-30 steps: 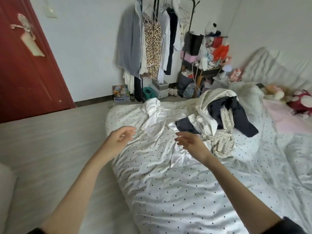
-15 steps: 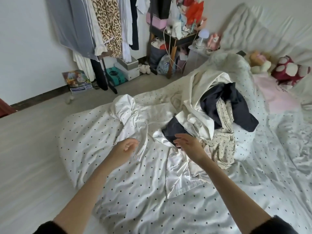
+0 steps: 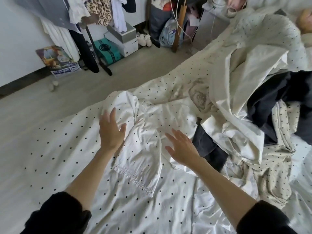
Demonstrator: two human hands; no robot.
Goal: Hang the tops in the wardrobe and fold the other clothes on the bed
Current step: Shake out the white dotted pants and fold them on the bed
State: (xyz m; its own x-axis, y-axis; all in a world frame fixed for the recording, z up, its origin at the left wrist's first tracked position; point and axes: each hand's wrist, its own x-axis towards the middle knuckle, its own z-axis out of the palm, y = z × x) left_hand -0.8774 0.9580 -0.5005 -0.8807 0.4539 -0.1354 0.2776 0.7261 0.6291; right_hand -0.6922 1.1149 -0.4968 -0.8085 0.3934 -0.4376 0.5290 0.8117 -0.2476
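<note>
1. Centrally, a white dotted garment lies crumpled on the bed.
2. Left hand: fingers spread apart, resting on the garment's left edge, holding nothing.
3. Right hand: fingers spread apart over the garment's right side, holding nothing.
4. Right of the garment: a heap of clothes, cream and dark.

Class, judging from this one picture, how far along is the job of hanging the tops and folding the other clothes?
Done: clothes hang on the rack; nothing folded shows. In hand: left hand and right hand, both open, over a white dotted garment spread on the bed. Left: the pile of cream and dark clothes.
</note>
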